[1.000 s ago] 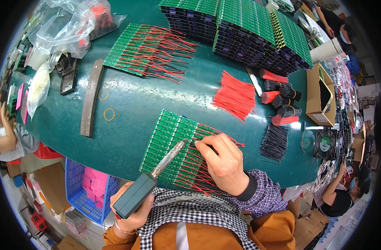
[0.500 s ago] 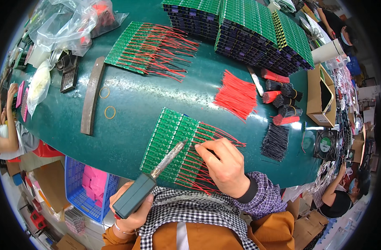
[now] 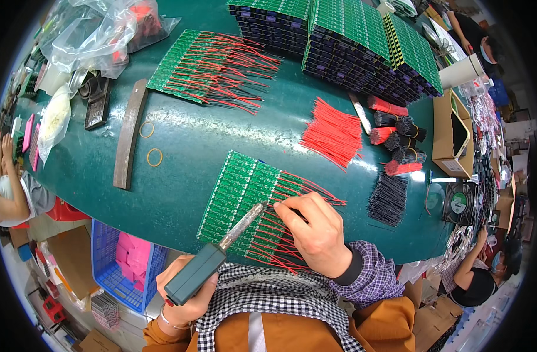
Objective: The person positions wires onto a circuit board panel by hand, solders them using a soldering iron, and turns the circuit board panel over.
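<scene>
Gripping a grey-green soldering iron [image 3: 212, 261] by its blocky handle, the left hand [image 3: 183, 290] sits at about 7 o'clock, its fingers wrapped tight, the metal tip slanting up toward 1 o'clock onto the green circuit board panel [image 3: 242, 196]. Just to the right, the right hand [image 3: 318, 234] lies on the panel's lower right part, fingertips pinched on a thin red wire [image 3: 280, 206] close beside the iron's tip. The panel is flat and ribbed with rows of small boards, red wires fanning off its right edge, and it lies on the smooth dark green table [image 3: 180, 152] directly ahead of both hands.

At 1 o'clock a loose heap of red wires [image 3: 333, 135] spreads like a brush; black wire bundles [image 3: 389, 199] lie at 3 o'clock. At 11 o'clock lies a second wired panel [image 3: 204, 61], with a long rusty metal bar [image 3: 129, 134] and two rubber bands [image 3: 155, 156] at 10 o'clock. Stacked green boards [image 3: 344, 41] fill 12 o'clock.

Against the earlier frames, the right hand has edged slightly down the panel; the iron holds the same slant
</scene>
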Motion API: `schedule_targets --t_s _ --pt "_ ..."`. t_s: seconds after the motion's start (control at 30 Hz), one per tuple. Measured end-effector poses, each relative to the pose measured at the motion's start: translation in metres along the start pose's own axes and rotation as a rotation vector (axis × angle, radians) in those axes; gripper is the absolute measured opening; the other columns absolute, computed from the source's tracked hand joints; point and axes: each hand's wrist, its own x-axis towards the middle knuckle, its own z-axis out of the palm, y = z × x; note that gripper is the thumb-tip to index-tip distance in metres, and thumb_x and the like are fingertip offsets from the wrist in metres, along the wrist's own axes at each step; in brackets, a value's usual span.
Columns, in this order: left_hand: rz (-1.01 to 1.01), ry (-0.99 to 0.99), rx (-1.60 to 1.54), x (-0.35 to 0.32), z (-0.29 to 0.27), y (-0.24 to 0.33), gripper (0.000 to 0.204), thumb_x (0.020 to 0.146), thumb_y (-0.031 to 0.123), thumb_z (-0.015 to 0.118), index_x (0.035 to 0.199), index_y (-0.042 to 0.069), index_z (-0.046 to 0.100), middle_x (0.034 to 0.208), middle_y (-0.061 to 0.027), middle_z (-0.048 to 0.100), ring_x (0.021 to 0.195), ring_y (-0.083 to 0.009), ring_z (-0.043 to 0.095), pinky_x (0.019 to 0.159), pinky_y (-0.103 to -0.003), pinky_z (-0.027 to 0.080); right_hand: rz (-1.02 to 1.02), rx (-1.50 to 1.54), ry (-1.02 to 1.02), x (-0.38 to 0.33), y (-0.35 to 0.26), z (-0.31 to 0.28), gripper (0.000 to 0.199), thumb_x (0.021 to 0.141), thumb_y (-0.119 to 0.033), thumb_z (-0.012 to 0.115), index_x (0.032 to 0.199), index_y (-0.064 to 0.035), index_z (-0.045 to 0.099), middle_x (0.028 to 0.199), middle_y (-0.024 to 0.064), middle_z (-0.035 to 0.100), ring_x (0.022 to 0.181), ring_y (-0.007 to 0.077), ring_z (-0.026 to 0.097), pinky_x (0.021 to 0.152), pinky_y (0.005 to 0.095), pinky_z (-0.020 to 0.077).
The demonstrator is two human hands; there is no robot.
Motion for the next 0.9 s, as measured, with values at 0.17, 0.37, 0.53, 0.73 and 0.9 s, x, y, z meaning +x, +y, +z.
schedule_targets --t_s 0.17,0.37,0.53,0.73,0.9 --pt "0.075 -0.012 0.051 0.002 -0.001 -0.001 0.023 0.073 0.0 0.081 0.095 -0.003 0.075 0.087 -0.0141 0.071 0.076 -0.0296 0.072 0.07 -0.037 0.058 0.002 -0.005 0.004 0.001 -0.001 0.001 0.03 0.072 -0.003 0.07 0.101 0.0026 0.07 0.096 0.0102 0.065 0.086 0.0245 0.064 0.072 0.0344 0.0559" --pt "0.099 0.063 0.043 -0.01 0.0 -0.01 0.023 0.073 0.001 0.081 0.094 -0.003 0.075 0.086 -0.0142 0.07 0.074 -0.0305 0.071 0.067 -0.038 0.057 0.002 -0.011 -0.001 0.001 -0.001 0.001 0.031 0.072 -0.003 0.07 0.102 0.0018 0.071 0.096 0.0097 0.066 0.085 0.0244 0.064 0.071 0.0347 0.0558" --pt "0.111 0.079 0.044 -0.013 0.0 -0.013 0.023 0.073 0.002 0.081 0.095 -0.003 0.075 0.087 -0.0151 0.07 0.074 -0.0309 0.071 0.067 -0.038 0.057 0.004 -0.021 -0.002 0.0 0.0 0.001 0.031 0.073 -0.003 0.07 0.103 0.0016 0.071 0.097 0.0095 0.066 0.086 0.0244 0.065 0.072 0.0349 0.0556" --pt "0.041 0.107 -0.034 -0.017 0.001 -0.012 0.026 0.074 0.003 0.082 0.099 -0.005 0.075 0.092 -0.018 0.073 0.079 -0.0318 0.073 0.071 -0.038 0.059 0.024 -0.023 0.005 -0.001 -0.002 0.003 0.03 0.073 -0.003 0.07 0.103 0.0017 0.071 0.098 0.0097 0.066 0.088 0.0251 0.065 0.074 0.0356 0.0555" --pt "-0.013 0.124 -0.073 -0.021 0.001 -0.012 0.027 0.074 0.003 0.082 0.099 -0.006 0.076 0.095 -0.0197 0.074 0.081 -0.0324 0.074 0.074 -0.038 0.06 0.006 -0.028 0.053 -0.002 -0.005 0.002 0.032 0.073 -0.003 0.07 0.104 0.0024 0.071 0.099 0.0103 0.066 0.087 0.0261 0.065 0.076 0.0374 0.0547"
